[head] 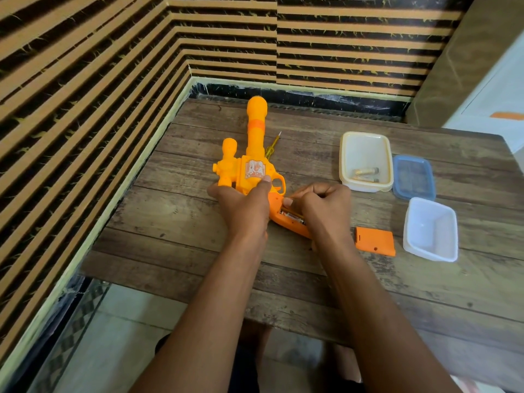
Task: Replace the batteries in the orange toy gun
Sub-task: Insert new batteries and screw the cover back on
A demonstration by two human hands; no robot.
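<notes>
Left hand (243, 205) grips orange toy gun (252, 165) body; right hand (323, 205) fingers pinch battery (292, 216) in open grip compartment, mid-tabletop (198, 251).

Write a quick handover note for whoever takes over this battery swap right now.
Left hand: holds the toy gun down on the table.
Right hand: fingertips at the open grip compartment, on a battery; grasp unclear.
Battery cover: off, lying right of the grip.
Screwdriver: behind the barrel.
Cream tub: holds batteries. Blue lid beside it; white tub empty.
Done: cover removed.
Left: finish swapping batteries, refit cover. Whether the seated battery is old or new is unclear.
</notes>
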